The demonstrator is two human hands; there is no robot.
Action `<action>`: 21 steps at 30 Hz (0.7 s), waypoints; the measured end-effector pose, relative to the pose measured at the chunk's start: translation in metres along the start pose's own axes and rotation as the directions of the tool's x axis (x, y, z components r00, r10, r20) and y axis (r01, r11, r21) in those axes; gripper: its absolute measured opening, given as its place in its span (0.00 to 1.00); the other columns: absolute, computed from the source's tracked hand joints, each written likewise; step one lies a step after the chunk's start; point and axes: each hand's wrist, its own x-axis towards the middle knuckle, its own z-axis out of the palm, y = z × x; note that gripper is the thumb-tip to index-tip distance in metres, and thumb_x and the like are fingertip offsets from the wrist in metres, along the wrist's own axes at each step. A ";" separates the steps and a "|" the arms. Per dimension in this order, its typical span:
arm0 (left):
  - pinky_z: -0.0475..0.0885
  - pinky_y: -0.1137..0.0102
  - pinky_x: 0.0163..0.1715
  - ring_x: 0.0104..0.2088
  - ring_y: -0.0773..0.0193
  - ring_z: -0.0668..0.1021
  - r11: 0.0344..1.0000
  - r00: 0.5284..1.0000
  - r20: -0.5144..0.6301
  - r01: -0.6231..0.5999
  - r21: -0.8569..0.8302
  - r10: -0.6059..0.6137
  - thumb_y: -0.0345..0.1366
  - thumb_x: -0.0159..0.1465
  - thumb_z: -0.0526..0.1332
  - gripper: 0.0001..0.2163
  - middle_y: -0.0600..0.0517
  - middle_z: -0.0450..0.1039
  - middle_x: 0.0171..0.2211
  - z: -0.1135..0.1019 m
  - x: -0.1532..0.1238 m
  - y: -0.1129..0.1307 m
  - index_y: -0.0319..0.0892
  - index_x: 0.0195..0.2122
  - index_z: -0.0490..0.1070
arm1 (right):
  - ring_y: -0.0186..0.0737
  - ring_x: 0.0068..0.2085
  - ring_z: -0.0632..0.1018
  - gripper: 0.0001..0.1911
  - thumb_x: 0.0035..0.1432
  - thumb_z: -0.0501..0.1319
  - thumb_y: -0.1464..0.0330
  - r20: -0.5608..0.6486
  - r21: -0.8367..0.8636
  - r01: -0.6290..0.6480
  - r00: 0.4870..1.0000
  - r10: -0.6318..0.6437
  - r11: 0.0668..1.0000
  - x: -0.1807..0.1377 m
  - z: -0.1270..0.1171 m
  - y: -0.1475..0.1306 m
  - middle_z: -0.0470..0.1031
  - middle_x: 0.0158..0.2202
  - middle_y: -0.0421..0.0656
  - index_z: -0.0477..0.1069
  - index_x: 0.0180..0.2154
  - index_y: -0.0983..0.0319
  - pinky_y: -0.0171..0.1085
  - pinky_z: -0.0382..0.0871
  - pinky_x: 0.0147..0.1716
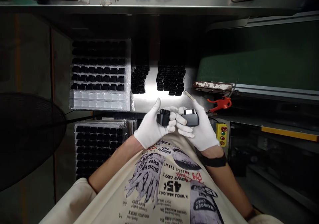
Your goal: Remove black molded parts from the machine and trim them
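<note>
Both my hands wear white gloves and meet in front of my chest, above the near edge of the metal table (149, 98). My left hand (151, 129) grips a small black block (163, 117), thumb raised. My right hand (199, 132) holds a dark rectangular part (191, 118) with a pale patch on its top face. The two parts sit side by side, with the fingers of both hands touching between them. A black band circles my right wrist.
A clear tray (99, 73) of black parts lies at the table's left, another tray stack (99, 144) below it. Two piles of black parts (170, 78) stand at the centre. Right: green conveyor belt (259, 54), orange tool (220, 104), yellow button box (221, 134). Black fan (27, 137) left.
</note>
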 end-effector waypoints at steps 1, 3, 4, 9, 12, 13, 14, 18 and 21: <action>0.82 0.69 0.32 0.31 0.62 0.80 1.000 1.000 -0.023 -0.013 0.006 0.013 0.61 0.80 0.54 0.30 0.45 0.79 0.33 0.001 0.000 0.000 0.36 0.44 0.81 | 0.27 0.19 0.48 0.30 0.67 0.65 0.37 0.008 0.002 -0.012 1.000 0.012 1.000 0.001 -0.002 0.001 0.59 0.23 0.33 0.70 0.35 0.56 0.31 0.39 0.12; 0.84 0.66 0.34 0.34 0.59 0.83 0.999 0.997 -0.060 -0.037 0.036 0.039 0.60 0.80 0.53 0.30 0.43 0.81 0.36 0.002 0.000 -0.002 0.36 0.47 0.81 | 0.28 0.18 0.49 0.30 0.67 0.65 0.37 0.030 0.001 -0.031 0.999 0.031 1.000 0.002 -0.006 0.001 0.58 0.22 0.33 0.68 0.34 0.56 0.31 0.40 0.11; 0.85 0.65 0.35 0.35 0.58 0.83 0.997 0.996 -0.066 -0.050 0.054 0.053 0.60 0.80 0.53 0.30 0.43 0.82 0.37 0.001 0.000 -0.002 0.36 0.49 0.81 | 0.28 0.18 0.50 0.28 0.68 0.65 0.39 0.042 0.001 -0.036 0.998 0.036 0.999 0.002 -0.007 0.002 0.59 0.22 0.33 0.67 0.33 0.56 0.31 0.41 0.11; 0.87 0.63 0.37 0.35 0.58 0.83 0.992 0.997 -0.023 -0.064 0.113 0.067 0.64 0.79 0.49 0.34 0.43 0.82 0.39 -0.001 -0.001 -0.006 0.37 0.60 0.78 | 0.29 0.19 0.58 0.20 0.70 0.65 0.52 0.024 0.020 0.017 1.000 -0.017 1.000 -0.002 -0.006 0.006 0.61 0.23 0.35 0.67 0.32 0.58 0.30 0.52 0.13; 0.86 0.66 0.37 0.36 0.59 0.83 0.988 0.998 0.000 -0.066 0.141 0.066 0.62 0.80 0.49 0.33 0.43 0.81 0.41 0.001 -0.001 -0.008 0.37 0.60 0.78 | 0.30 0.19 0.59 0.23 0.72 0.64 0.49 -0.013 -0.005 0.050 0.999 -0.050 0.999 -0.004 -0.005 0.008 0.61 0.22 0.35 0.67 0.31 0.57 0.30 0.50 0.13; 0.86 0.68 0.36 0.36 0.61 0.83 0.986 0.997 0.016 -0.076 0.147 0.075 0.62 0.80 0.50 0.32 0.44 0.80 0.41 0.001 -0.001 -0.009 0.37 0.59 0.78 | 0.30 0.19 0.58 0.24 0.72 0.64 0.47 -0.020 -0.015 0.054 0.998 -0.055 0.998 -0.004 -0.005 0.008 0.61 0.22 0.35 0.67 0.31 0.57 0.30 0.49 0.12; 0.85 0.69 0.36 0.35 0.62 0.82 0.985 0.996 0.033 -0.087 0.149 0.083 0.62 0.80 0.51 0.31 0.45 0.79 0.40 0.002 -0.001 -0.010 0.37 0.58 0.78 | 0.30 0.18 0.57 0.24 0.72 0.64 0.46 -0.025 -0.025 0.058 0.998 -0.058 0.998 -0.003 -0.005 0.008 0.61 0.22 0.35 0.67 0.32 0.57 0.30 0.47 0.12; 0.83 0.71 0.33 0.33 0.64 0.81 0.978 0.992 0.053 -0.126 0.166 0.119 0.61 0.79 0.55 0.30 0.47 0.76 0.36 0.002 0.001 -0.015 0.37 0.58 0.77 | 0.29 0.17 0.56 0.27 0.70 0.66 0.42 -0.036 -0.071 0.063 0.997 -0.066 0.996 -0.001 -0.008 0.008 0.63 0.22 0.35 0.68 0.33 0.56 0.31 0.45 0.11; 0.82 0.72 0.33 0.37 0.63 0.83 0.955 0.982 0.064 -0.186 0.229 0.176 0.57 0.80 0.58 0.27 0.45 0.80 0.40 -0.002 0.001 -0.019 0.38 0.62 0.77 | 0.28 0.15 0.56 0.31 0.68 0.65 0.35 -0.101 -0.136 0.102 0.988 -0.117 0.985 -0.001 -0.009 0.011 0.67 0.23 0.36 0.70 0.36 0.55 0.31 0.44 0.10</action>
